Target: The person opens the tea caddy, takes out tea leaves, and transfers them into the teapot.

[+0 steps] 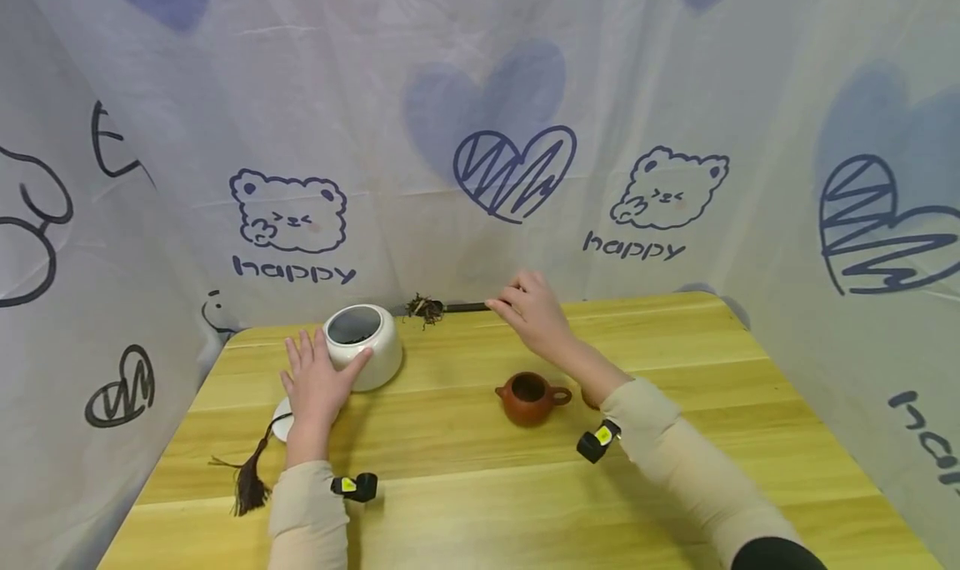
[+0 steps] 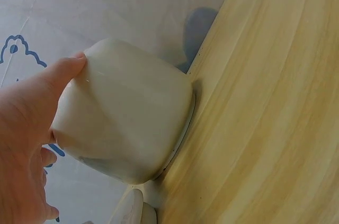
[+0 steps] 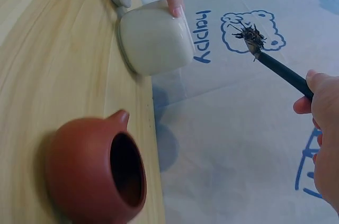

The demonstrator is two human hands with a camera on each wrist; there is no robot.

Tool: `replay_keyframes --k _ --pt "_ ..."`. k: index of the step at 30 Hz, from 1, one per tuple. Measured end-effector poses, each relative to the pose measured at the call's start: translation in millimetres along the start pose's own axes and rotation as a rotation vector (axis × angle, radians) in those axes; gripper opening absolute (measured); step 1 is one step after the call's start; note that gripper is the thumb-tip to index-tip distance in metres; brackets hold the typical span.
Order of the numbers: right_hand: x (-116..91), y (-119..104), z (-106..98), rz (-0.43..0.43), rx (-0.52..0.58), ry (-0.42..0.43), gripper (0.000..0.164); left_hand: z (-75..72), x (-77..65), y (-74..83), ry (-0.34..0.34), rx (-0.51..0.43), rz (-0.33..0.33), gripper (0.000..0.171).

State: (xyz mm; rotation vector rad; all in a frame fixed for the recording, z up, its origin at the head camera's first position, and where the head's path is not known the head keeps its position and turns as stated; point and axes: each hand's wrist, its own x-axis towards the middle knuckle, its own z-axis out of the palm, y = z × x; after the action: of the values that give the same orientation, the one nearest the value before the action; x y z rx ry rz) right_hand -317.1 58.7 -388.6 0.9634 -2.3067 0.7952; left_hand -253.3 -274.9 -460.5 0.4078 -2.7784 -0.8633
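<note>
My left hand [image 1: 318,382] rests against a white ceramic jar [image 1: 386,353], fingers spread along its left side and thumb laid on the front near the rim. Dark contents show low inside the jar's mouth. The thumb also shows at the jar's edge in the left wrist view. A dark-handled tea scoop [image 3: 283,70] is pinched near its handle's end by my right hand [image 1: 536,312]. Dry tea leaves [image 3: 251,35] are heaped on its tip, to the right of the jar and raised above the table. A lidless reddish clay teapot [image 1: 517,407] stands below my right hand.
The jar's white lid [image 1: 282,420], with a dark tassel [image 1: 251,482], lies beside my left wrist. Another reddish-brown piece [image 1: 589,398] shows partly behind my right forearm. A printed cloth [image 1: 517,245] hangs right behind the wooden table's [image 1: 450,470] back edge.
</note>
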Motion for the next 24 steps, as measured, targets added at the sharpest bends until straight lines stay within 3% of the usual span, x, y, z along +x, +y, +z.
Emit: replay_keyframes --k 4,24 --pt "-12 5 -12 0.038 0.022 0.018 0.019 -1.1 -0.1 0.7 -0.006 0.015 0.004 0.107" --pt "-78 26 -48 0.034 -0.013 0.131 0.012 1.5 0.4 -1.3 -0.024 0.02 -0.005 0.106"
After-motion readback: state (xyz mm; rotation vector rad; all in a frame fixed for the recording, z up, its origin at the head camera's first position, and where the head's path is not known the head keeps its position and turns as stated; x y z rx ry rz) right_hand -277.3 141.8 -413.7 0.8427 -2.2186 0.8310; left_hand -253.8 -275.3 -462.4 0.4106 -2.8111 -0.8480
